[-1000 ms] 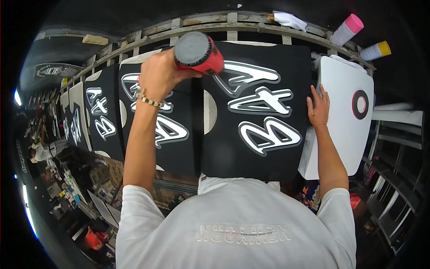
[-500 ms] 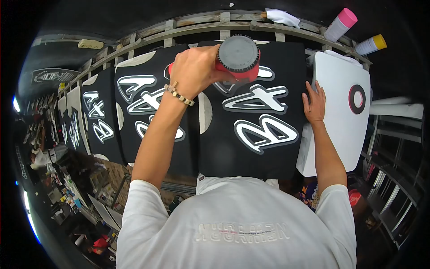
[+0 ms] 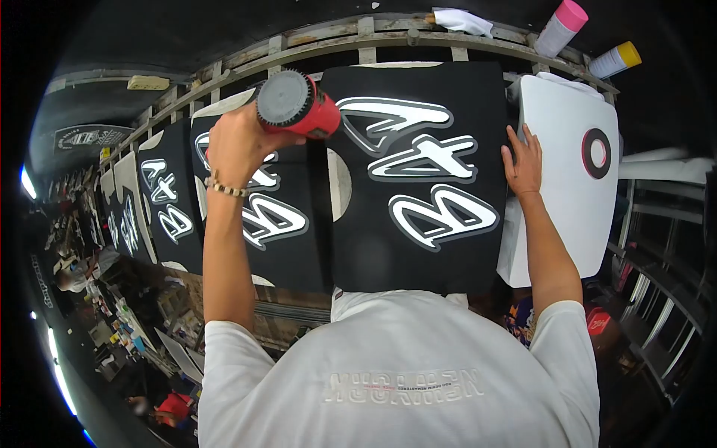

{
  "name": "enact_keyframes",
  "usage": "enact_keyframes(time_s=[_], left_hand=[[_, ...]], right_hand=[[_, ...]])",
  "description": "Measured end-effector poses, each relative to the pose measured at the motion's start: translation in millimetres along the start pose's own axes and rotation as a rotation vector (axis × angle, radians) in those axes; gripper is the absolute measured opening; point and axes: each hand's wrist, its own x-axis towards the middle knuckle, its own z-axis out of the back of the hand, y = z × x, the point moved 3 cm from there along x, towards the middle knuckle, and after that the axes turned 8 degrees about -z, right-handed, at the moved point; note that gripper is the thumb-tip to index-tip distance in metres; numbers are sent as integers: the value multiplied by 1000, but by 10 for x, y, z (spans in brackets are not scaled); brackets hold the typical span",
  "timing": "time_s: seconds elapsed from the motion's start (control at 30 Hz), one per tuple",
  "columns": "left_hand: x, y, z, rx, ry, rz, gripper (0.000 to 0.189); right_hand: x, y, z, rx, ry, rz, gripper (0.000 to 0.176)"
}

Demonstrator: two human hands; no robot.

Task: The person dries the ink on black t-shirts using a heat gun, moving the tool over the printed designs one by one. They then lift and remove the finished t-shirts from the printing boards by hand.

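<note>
My left hand (image 3: 243,142) is wrapped round a red heat gun (image 3: 320,116) with a round grey ribbed back end. It hangs over the gap between two black printed fabric panels, its front pointing to the right. The nearer black panel (image 3: 358,246) lies flat in front of me, bearing large white letters with grey outlines. My right hand (image 3: 524,160) rests with fingers spread on the left edge of a white padded board (image 3: 560,231), beside that black panel. A black roll of tape (image 3: 596,154) with a pink-and-white centre lies on the board.
More lettered black panels (image 3: 175,209) stretch away to the left. Behind them runs a slatted rail (image 3: 366,45) holding a white cloth (image 3: 463,22), a pink-capped spray can (image 3: 560,30) and a yellow-capped can (image 3: 614,60). Metal racking (image 3: 665,246) stands at right.
My left hand has carried the heat gun leftward, from above the near panel's upper letters to the gap beside the second panel. My right hand stays at the white board's edge.
</note>
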Motion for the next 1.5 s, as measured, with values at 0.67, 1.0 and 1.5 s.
enact_keyframes(time_s=[0.67,1.0,1.5], left_hand=[[-151,-613,-287,-117,-119,-147,58],[108,-835,-370,-155,-108,-206,57],[-224,-546,-176,-47,-12,-178,59]], right_hand=[[6,10,23,29,8,9,49],[1,4,14,20,-19,13,50],[11,-2,13,20,2,18,49]])
